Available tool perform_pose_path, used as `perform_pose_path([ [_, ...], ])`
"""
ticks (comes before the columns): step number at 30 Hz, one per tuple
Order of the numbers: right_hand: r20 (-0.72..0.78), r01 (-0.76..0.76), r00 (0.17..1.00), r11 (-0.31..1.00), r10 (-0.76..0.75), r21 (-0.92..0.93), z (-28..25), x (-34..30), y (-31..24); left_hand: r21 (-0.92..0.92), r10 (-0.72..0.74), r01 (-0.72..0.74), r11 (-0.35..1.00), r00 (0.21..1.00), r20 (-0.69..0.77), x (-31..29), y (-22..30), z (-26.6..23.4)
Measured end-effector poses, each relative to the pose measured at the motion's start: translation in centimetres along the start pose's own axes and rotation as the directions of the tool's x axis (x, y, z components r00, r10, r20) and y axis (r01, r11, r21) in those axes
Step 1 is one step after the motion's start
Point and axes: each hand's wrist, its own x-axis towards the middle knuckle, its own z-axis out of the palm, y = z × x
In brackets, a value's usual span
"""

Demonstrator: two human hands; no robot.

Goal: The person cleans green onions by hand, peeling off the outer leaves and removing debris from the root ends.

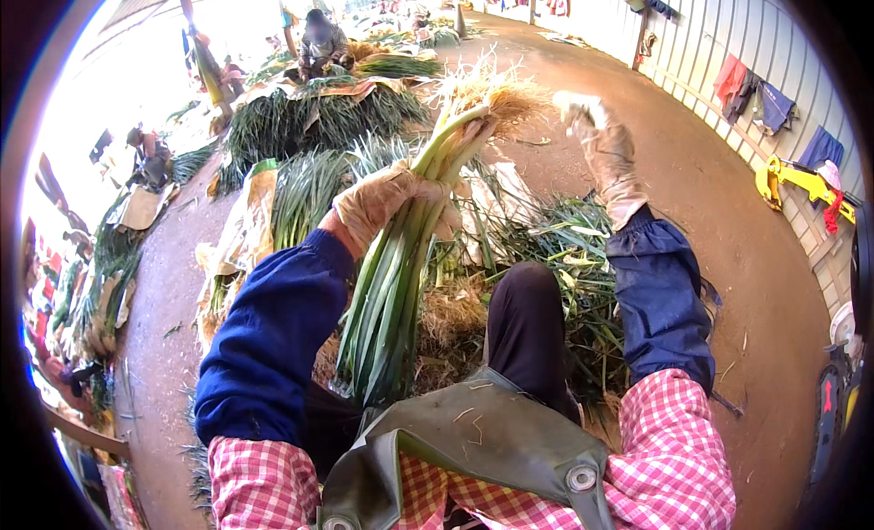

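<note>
My left hand, in a pale work glove, is wrapped around a bunch of green onions. The bunch slants in front of me, its tan roots up and away, its green leaves hanging down by my left knee. Several white stalks show above my grip. Off to the right of the roots, apart from them, my gloved right hand is raised with its fingers drawn together. Bright light washes out its fingertips, so anything they hold cannot be made out.
Loose green leaves and cut roots are heaped around my knees. More onion bundles lie ahead on the left, near a seated person. A brown floor runs along a metal wall hung with clothes. A dull green apron covers my lap.
</note>
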Motion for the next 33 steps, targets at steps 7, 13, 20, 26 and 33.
perform_pose_path([
  [7, 0.216, 0.5, 0.843, 0.866, -0.493, 0.022, -0.2, 3.4, -13.1, -0.033, -0.011, 0.01, 0.999, 1.0, -0.024, -0.1, 0.2, -0.8],
  [13, 0.255, 0.516, 0.842, 0.847, -0.475, -0.126, 1.7, 3.1, -12.1, -0.451, 0.049, -0.042, 0.891, 0.999, 0.005, -1.3, -2.9, -4.6],
  [20, 0.38, 0.434, 0.873, 0.842, -0.305, -0.321, 2.1, 4.5, -5.9, 0.277, -0.081, 0.121, 0.953, 0.985, -0.15, 0.9, -1.6, -1.5],
  [26, 0.42, 0.379, 0.882, 0.853, -0.216, -0.358, 4.5, 5.8, -3.7, 0.334, -0.191, 0.286, 0.898, 0.938, -0.289, -0.5, 0.4, -0.1],
  [33, 0.321, 0.118, 0.947, 0.939, -0.008, -0.324, 2.0, 6.4, 3.4, 0.487, -0.016, 0.129, 0.864, 0.973, -0.23, 0.9, -1.4, -0.7],
])
